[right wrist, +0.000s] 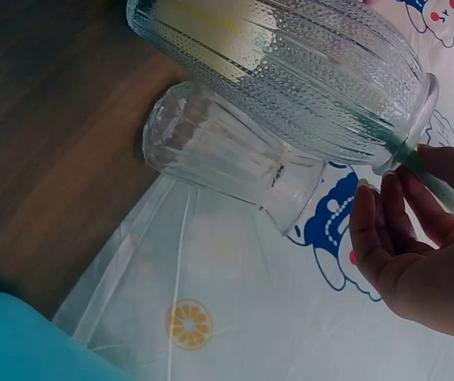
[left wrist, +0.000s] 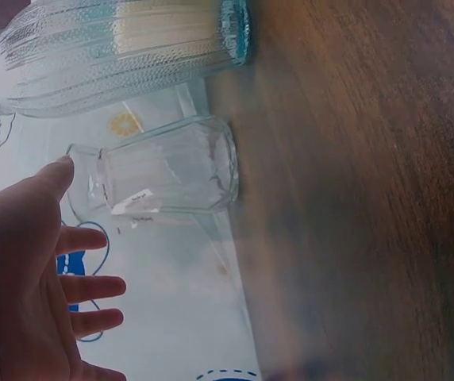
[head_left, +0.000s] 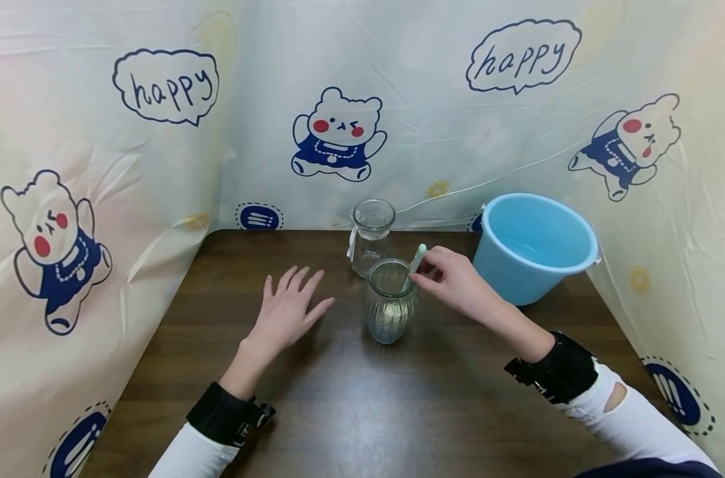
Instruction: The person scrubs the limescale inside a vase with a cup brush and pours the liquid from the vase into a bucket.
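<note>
A ribbed glass vase (head_left: 391, 312) stands upright near the middle of the table. Between thumb and fingertips, my right hand (head_left: 452, 279) pinches a thin pale green handle (head_left: 418, 257) that slants down through the vase's mouth. Low inside the vase lies a pale yellow mass (right wrist: 211, 36), perhaps a sponge; whether it joins the handle I cannot tell. To the vase's left hovers my left hand (head_left: 287, 305), fingers spread and holding nothing. Behind the ribbed vase stands a smaller clear glass vase (head_left: 371, 249) with a white ribbon or tag at its neck.
At the back right of the table is a light blue bucket (head_left: 532, 265), close beyond my right hand. The brown wooden table (head_left: 362, 411) ends at a printed curtain (head_left: 434, 133) that surrounds its back and sides.
</note>
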A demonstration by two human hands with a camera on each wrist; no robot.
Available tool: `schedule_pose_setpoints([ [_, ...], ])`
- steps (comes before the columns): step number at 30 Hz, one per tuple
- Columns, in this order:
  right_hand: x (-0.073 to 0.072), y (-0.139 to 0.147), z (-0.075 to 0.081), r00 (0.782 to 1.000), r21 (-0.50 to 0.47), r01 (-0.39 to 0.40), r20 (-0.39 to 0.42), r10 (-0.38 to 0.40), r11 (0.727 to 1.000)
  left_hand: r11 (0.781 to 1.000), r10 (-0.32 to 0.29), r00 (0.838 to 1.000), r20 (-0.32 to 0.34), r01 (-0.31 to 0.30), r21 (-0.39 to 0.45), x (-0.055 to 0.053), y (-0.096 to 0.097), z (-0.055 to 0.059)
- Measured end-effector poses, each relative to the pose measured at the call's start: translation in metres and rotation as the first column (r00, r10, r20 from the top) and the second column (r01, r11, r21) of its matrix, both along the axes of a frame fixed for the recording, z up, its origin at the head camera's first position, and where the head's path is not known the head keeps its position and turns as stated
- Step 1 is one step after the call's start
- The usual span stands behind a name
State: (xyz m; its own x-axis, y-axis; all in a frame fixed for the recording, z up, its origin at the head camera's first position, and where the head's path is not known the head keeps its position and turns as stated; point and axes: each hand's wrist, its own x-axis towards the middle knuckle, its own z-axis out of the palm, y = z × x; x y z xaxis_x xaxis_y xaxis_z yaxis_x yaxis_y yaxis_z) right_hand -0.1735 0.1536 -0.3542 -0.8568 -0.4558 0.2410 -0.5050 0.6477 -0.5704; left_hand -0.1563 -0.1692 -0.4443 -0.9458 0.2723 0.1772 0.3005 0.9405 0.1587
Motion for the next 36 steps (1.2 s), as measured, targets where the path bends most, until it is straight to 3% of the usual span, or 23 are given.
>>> schedule_pose_setpoints([
  [21, -0.001, 0.005, -0.001, 1.0, -0.031, 0.0, 0.006, 0.0, 1.0, 1.0, 0.002, 1.0, 0.014, -0.002, -0.02, -0.001, 0.0, 0.0],
  [36, 0.01, 0.017, 0.003, 0.998, -0.013, 0.018, 0.068, -0.017, 1.0, 1.0, -0.003, 0.999, 0.032, 0.004, -0.015, 0.0, 0.001, -0.001],
])
